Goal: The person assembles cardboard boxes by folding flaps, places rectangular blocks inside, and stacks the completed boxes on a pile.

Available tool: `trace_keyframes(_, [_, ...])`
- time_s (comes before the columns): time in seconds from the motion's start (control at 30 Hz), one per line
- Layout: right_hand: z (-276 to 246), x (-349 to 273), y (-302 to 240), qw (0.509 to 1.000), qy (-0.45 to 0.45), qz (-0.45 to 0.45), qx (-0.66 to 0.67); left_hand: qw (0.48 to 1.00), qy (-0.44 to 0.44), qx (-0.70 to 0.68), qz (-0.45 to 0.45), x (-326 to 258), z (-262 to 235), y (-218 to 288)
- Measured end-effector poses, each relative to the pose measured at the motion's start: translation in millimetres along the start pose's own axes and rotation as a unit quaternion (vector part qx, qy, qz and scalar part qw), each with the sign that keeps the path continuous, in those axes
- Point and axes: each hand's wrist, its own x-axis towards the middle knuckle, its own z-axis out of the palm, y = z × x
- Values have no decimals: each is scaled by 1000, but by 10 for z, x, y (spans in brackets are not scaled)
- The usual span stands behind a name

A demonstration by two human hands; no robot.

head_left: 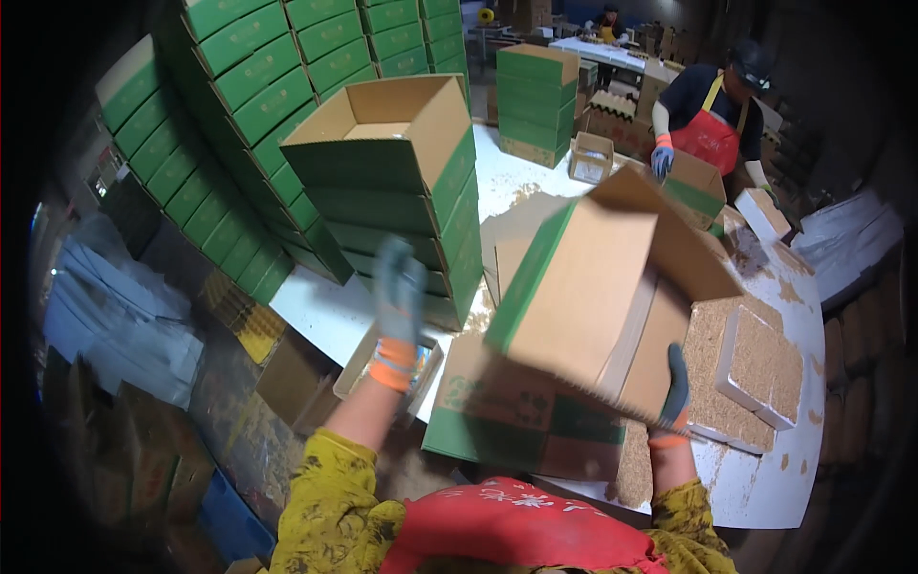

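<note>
A cardboard box [583, 297] with a green outer side is tilted up before me, its inside bare brown. My right hand [677, 392], in a grey glove with an orange cuff, grips its lower right edge. My left hand [399, 301], gloved alike and blurred by motion, is raised apart from this box with fingers stretched out, holding nothing. It is in front of a stack of green boxes [387, 206], whose top one stands uncovered. Below the tilted box lies another green and brown box [516, 407].
Tall green box stacks [253, 86] rise at the left. Slabs covered in brown granules [760, 368] lie on the white table [755, 488] at right. A small open carton [591, 158] stands farther back. Across the table, a co-worker in a red apron [708, 134] handles a box [693, 187].
</note>
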Motion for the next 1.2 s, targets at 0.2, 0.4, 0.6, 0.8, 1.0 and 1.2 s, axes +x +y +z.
trace_keyframes(0.2, [1308,1077,-310,925,-362,23,110,960,221,-46,165,2121,-1476,-504])
trace_keyframes(0.4, [2465,2118,-84,950,-281,-127,-57,964,61,73,-248,2758,-1749,-954])
trace_keyframes(0.6, [3574,2597,619,827,-84,-147,-536,992,73,101,-23,2553,-1621,-1150])
trace_keyframes(0.8, [3307,2531,888,892,-159,-110,-410,960,156,202,114,2436,-1526,-912])
trace_keyframes(1.0, [961,1421,1077,836,-77,-176,-513,982,48,88,158,855,-855,-853])
trace_keyframes(1.2, [-2385,495,1361,709,366,-33,-601,919,-302,222,-126,-1849,-316,-1364])
